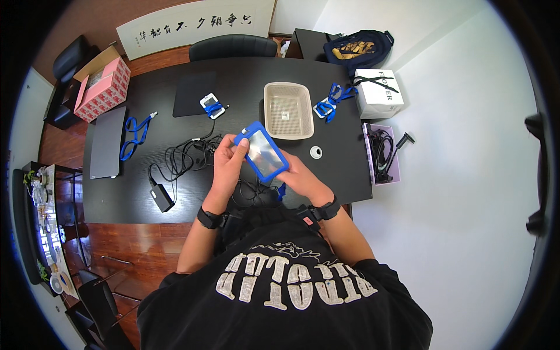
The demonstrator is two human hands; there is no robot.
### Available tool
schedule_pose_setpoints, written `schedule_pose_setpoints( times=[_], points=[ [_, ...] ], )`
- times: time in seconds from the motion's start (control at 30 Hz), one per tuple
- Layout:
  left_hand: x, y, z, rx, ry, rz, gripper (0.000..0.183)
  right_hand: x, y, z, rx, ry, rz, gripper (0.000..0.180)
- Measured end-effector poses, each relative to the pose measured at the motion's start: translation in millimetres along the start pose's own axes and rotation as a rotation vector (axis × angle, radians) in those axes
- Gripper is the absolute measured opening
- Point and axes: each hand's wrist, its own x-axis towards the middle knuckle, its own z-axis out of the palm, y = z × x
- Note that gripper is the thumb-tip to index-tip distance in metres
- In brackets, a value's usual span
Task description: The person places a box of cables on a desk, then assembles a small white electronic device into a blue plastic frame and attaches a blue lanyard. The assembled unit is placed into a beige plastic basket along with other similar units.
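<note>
A blue-framed badge holder with a clear window (264, 153) is held tilted above the black table. My left hand (228, 159) grips its upper left edge, thumb on the front near the slot. The lower right corner is in my right hand (299, 177), whose fingers are partly hidden behind it. Beneath my right hand, a piece of blue strap (281, 191) shows. Beyond the holder lies a white badge holder wrapped in blue lanyard (213, 106), and another such white badge holder (323, 108) rests farther right. A loose blue lanyard with a clip (134, 136) lies at left.
A beige plastic basket (288, 111) stands behind my hands. Black cables (188, 153) and a power adapter (162, 197) spread left, near a closed laptop (106, 142). A small white round object (316, 152), a box of cables (383, 153) and a white bag (379, 94) are at right.
</note>
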Motion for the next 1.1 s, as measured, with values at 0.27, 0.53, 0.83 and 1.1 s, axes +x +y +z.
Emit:
schedule_pose_setpoints(
  times=[0.27, 0.53, 0.83, 1.1],
  points=[
    [-2, 6, 15, 0.050, 0.165, 0.106, 0.022, -1, -1, 3, 0.002, 0.146, 0.060, 0.022],
    [-2, 27, -8, 0.127, -0.196, -0.114, 0.032, -1, -6, -10, -0.009, 0.214, -0.015, 0.029],
    [1, 25, -6, -0.200, -0.036, -0.188, 0.019, -1, -9, 2, -0.148, 0.125, -0.049, 0.025],
    [-5, 7, 0, 0.319, -0.010, 0.017, 0.022, -7, -42, 4, -0.545, 0.014, -0.146, 0.020]
  ],
)
